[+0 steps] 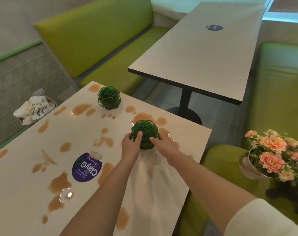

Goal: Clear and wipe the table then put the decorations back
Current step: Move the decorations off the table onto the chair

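Head view, hands: left hand (130,145) and right hand (163,142) both curl round the near plant ball (145,133), one on each side, thumbs on the greenery.
Near plant ball, place: on the worktop (17,193) toward its right edge, sitting among brown spills (59,183); whether it is lifted or resting I cannot tell.
Near plant ball, axis: roughly round in a wire frame, so no clear long axis; no facing direction to note.
Far plant ball (109,97): upright near the far edge, well apart from the hands.
Flower pot (271,155): off the worktop, on the green bench (221,155) at right, tilted.
Cloth (150,176): white, lying on the worktop under the forearms.
Progress: early, by my judgement. Clearing is part done; both balls remain, no wiping is evident, and the return of decorations is not yet begun.
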